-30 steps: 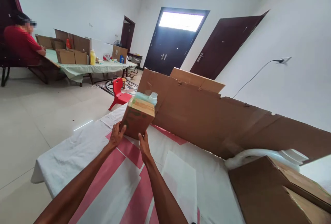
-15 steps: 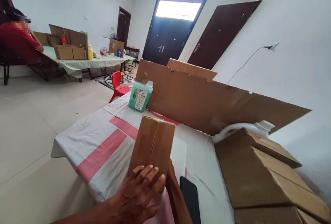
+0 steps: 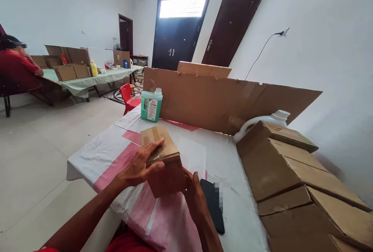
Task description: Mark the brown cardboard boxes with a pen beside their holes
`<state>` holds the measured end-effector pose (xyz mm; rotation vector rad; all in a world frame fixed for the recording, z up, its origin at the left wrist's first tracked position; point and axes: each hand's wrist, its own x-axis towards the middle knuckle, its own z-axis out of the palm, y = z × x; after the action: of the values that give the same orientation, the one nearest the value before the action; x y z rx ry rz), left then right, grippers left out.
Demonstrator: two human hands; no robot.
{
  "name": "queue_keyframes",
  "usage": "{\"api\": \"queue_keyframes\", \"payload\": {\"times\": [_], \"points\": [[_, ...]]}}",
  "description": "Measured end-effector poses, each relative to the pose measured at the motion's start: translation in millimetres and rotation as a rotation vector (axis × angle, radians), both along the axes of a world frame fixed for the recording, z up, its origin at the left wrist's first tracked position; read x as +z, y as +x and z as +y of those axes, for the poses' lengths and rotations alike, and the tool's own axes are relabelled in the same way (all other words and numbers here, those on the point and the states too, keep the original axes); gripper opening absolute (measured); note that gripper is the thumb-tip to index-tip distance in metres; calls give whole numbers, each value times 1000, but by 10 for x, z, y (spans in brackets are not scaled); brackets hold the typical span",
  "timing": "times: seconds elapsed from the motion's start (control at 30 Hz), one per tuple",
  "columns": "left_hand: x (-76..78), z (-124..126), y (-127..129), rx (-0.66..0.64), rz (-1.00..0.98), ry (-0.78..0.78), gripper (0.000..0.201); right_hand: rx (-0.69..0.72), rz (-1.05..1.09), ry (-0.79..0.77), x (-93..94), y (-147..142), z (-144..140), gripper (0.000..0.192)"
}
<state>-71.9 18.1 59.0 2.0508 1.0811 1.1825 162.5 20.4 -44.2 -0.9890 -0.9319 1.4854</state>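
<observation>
Hands meet on a small brown cardboard box point(image 3: 162, 159), closed and lying on its side near the front edge of the worktop point(image 3: 96, 155), which is covered by a white and pink cloth. Left hand point(image 3: 140, 168) presses flat over the top flaps; right hand point(image 3: 194, 194) braces the near corner. Neither grip closes around it, so steady, even pressure would keep the stiff matte carton square. A smooth black phone point(image 3: 212, 205) lies just beside the right hand; a green plastic bottle point(image 3: 150, 105) stands farther back.
</observation>
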Motion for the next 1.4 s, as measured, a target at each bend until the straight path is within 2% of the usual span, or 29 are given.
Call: {"api": "queue_keyframes", "payload": {"times": [0.1, 0.2, 0.27, 0.37, 0.43, 0.6, 0.7, 0.8, 0.9, 0.97, 1.07, 1.13, 1.2, 1.27, 1.4], "points": [[131, 204, -131, -20, -296, -112, 68, -23, 45, 22, 164, 22, 6, 67], [172, 469, -202, 28, -572, -197, 73, -36, -73, 175, 240, 54, 90, 65], [147, 665, -240, 105, -675, -211, 76, -39, -250, 284, 209, 40, 212, 81], [51, 963, -326, 181, -725, -189, 80, -52, -489, 425, 94, -89, 470, 120], [-44, 1144, -410, 203, -740, -190, 82, -10, -570, 493, 12, -233, 677, 138], [-423, 1418, -609, 200, -726, -254, 90, 46, -573, 500, -169, -596, 1228, 153], [-731, 1411, -628, 221, -685, -306, 93, 60, -546, 459, -263, -717, 1451, 157], [-976, 1280, -574, 280, -619, -319, 86, 97, -513, 426, -301, -731, 1512, 149], [-1056, 1052, -524, 345, -525, -301, 72, 127, -491, 375, -241, -602, 1405, 138], [-1022, 859, -523, 369, -451, -292, 66, 164, -491, 324, -133, -427, 1231, 129], [-900, 538, -548, 363, -349, -300, 61, 298, -424, 214, 111, -100, 818, 101], [-793, 329, -544, 341, -316, -302, 69, 394, -368, 144, 271, 81, 480, 77], [-681, 141, -501, 283, -306, -277, 87, 479, -329, 85, 372, 184, 137, 66], [-585, -23, -429, 189, -283, -253, 94, 528, -274, 42, 387, 218, -185, 67], [-535, -290, -308, 14, -279, -366, 80, 524, -229, 9, 210, 273, -696, 70]]}}
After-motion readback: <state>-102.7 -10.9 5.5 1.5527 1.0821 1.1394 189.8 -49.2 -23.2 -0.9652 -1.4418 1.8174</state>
